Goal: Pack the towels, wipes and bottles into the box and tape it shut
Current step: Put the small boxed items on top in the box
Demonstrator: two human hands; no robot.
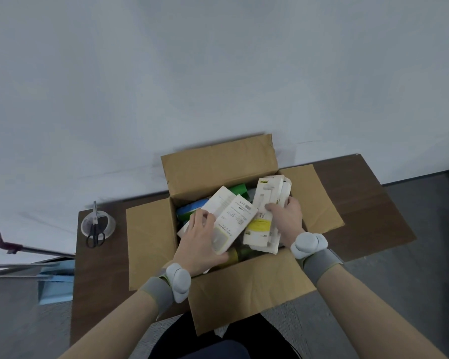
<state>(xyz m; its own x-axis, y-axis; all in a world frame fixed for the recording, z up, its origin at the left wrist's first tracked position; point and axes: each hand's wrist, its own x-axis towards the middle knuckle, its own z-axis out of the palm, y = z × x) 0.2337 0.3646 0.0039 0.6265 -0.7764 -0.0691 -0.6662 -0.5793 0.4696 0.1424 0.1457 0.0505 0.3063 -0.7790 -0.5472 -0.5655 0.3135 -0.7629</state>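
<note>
An open cardboard box (249, 294) stands on a dark brown table, all its flaps spread outward. My left hand (200, 242) grips a white packet (231, 218) with printed text and a barcode, tilted over the box's left half. My right hand (287, 216) holds a stack of white packets (263, 226) with a yellow band, upright in the box's right half. Beneath them lie a blue-and-white pack (192, 207), a green item (239, 189) and a dark bottle with a yellowish label (237, 255), partly hidden.
A roll of clear tape (88, 228) sits at the table's left edge with black-handled scissors (96, 229) lying across it. A metal stand (18, 248) and a blue object (53, 286) are left of the table. A white wall rises behind the box.
</note>
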